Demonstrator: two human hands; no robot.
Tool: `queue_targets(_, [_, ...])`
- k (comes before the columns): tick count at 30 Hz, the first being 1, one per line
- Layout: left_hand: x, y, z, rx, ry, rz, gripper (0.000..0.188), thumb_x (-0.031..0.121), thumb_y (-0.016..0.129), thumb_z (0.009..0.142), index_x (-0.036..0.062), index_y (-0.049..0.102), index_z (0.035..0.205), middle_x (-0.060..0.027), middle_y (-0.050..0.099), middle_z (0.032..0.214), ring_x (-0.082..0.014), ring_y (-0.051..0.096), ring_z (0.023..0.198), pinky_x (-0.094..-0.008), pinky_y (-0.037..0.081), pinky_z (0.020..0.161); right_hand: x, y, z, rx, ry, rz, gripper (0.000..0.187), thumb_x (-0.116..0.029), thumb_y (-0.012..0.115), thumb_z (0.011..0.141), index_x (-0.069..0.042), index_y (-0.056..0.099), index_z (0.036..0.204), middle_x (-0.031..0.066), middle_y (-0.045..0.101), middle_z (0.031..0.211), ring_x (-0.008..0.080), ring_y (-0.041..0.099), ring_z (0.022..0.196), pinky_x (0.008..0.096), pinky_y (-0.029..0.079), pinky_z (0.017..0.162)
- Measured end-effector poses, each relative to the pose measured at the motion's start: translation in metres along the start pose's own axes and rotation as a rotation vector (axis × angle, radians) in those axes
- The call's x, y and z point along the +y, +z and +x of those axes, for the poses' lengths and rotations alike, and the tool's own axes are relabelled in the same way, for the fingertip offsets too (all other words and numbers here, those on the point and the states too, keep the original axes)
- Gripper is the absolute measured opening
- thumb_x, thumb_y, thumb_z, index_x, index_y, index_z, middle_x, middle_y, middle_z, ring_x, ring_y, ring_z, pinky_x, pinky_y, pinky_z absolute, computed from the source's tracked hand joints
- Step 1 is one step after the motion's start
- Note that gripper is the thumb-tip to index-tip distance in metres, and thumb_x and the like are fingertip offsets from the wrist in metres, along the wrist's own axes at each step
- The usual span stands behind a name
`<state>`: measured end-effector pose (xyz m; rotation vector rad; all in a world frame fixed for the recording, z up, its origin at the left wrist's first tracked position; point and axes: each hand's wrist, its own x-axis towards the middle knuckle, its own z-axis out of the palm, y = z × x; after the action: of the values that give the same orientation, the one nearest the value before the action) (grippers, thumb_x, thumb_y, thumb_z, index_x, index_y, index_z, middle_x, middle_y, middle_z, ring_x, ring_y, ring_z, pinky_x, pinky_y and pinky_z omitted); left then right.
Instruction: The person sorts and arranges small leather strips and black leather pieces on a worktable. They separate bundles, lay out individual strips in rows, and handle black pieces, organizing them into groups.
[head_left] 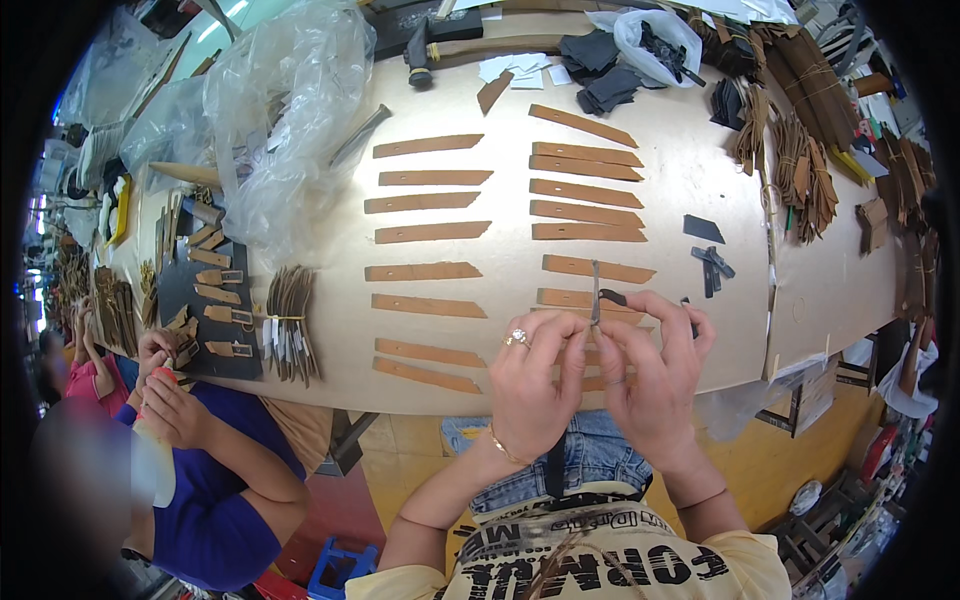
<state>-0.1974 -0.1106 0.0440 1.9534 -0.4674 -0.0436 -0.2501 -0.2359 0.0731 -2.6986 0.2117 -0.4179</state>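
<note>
while both hands' fingers (578,335) pinch shut, the thin metal strip (595,290) stands upright between them.

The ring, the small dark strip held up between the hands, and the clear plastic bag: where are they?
ring (518,337): head view, on its pale stone, left hand.
small dark strip (595,290): head view, mid-length, above the fingertips.
clear plastic bag (285,110): head view, crumpled middle.
</note>
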Motion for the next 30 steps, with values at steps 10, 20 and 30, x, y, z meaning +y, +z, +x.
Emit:
queue_targets(10, [0.001,0.004,-0.001,0.076,0.084,0.043,0.015,0.000,0.068,0.084,0.0004,0.066,0.099,-0.0113,0.065,0.093,-0.0287,0.062,0.083,-0.0369,0.052,0.071,-0.004,-0.001,0.002,0.009,0.011,0.024,0.012,-0.016,0.064,0.088,-0.010,0.066,0.098,0.0062,0.056,0.123,0.0256,0.052,0.115,0.0494,0.027,0.102])
queue_targets(20, [0.004,0.004,0.006,0.051,-0.018,-0.112,0.007,0.002,0.066,0.089,-0.0001,0.064,0.096,-0.0112,0.066,0.093,-0.0237,0.064,0.078,-0.0297,0.054,0.058,-0.001,0.002,0.008,0.037,0.020,0.050,0.011,-0.017,0.063,0.088,-0.009,0.067,0.094,0.0069,0.057,0.121,0.0268,0.051,0.115,0.0510,0.027,0.103])
queue_targets(30, [0.005,0.010,0.009,0.087,0.064,-0.034,0.009,0.002,0.065,0.089,-0.0010,0.063,0.097,-0.0115,0.065,0.093,-0.0229,0.063,0.076,-0.0288,0.053,0.056,0.002,-0.002,0.011,0.038,0.012,0.044,0.011,-0.017,0.064,0.088,-0.009,0.068,0.094,0.0061,0.057,0.122,0.0272,0.051,0.116,0.0510,0.026,0.105])
